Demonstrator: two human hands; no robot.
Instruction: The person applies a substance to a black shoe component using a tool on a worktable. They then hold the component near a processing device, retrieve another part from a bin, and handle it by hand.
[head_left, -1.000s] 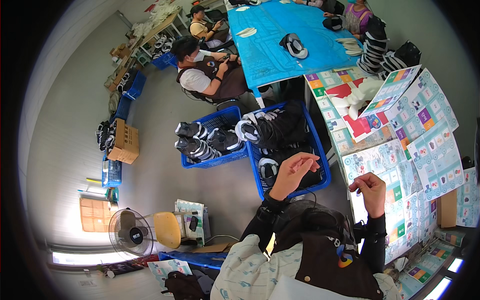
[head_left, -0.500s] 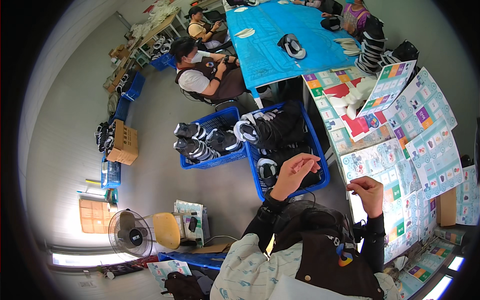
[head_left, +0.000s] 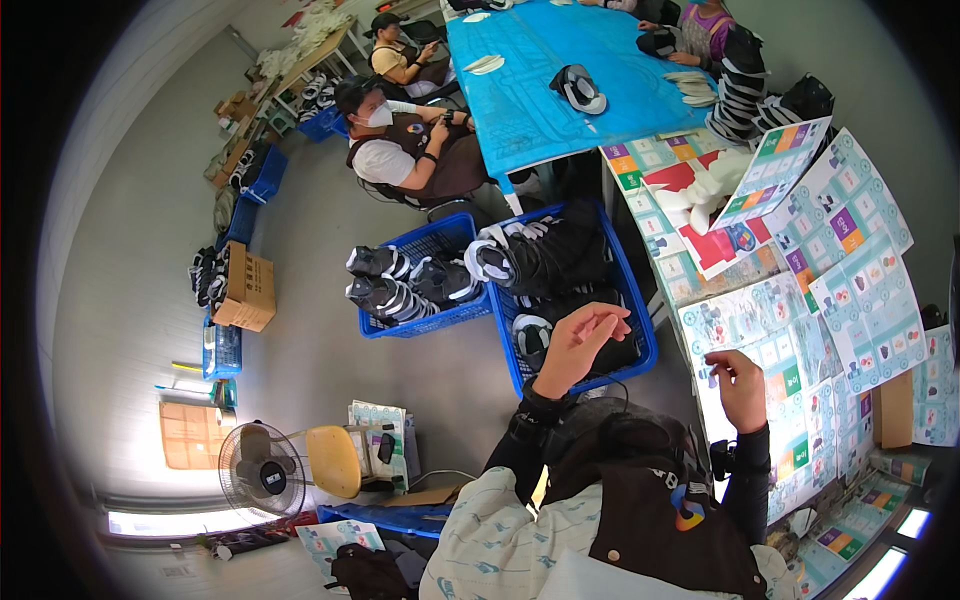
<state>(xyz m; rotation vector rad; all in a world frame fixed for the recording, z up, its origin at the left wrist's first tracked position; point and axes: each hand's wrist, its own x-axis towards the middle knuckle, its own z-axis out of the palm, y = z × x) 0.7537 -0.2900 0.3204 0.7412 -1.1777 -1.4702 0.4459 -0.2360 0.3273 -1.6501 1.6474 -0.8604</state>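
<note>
My left hand [head_left: 582, 350] hovers over the near part of a blue plastic crate [head_left: 646, 310], its fingers loosely stretched and nothing in them. Inside that crate lie black high-top shoes [head_left: 560, 265] with white trim, partly covered by my hand. To the right, my right hand [head_left: 739, 390] hangs above the edge of a table covered with printed sheets [head_left: 770, 300]. Its fingers are bent but apart, and no object shows between them. A second blue crate [head_left: 415, 322] stands to the left, holding several black-and-white shoes [head_left: 385, 295].
Beyond the crates is a blue-covered table [head_left: 530, 100] with one shoe [head_left: 578, 90] on it. A seated co-worker [head_left: 410, 150] sits at its left side. Folded printed boards [head_left: 775, 170] stand on the right table. A fan [head_left: 262, 470] and a yellow chair [head_left: 333, 462] are at lower left.
The fingers of my right hand have spread from a near pinch. My left hand has shifted slightly left. The seated co-worker's head has turned.
</note>
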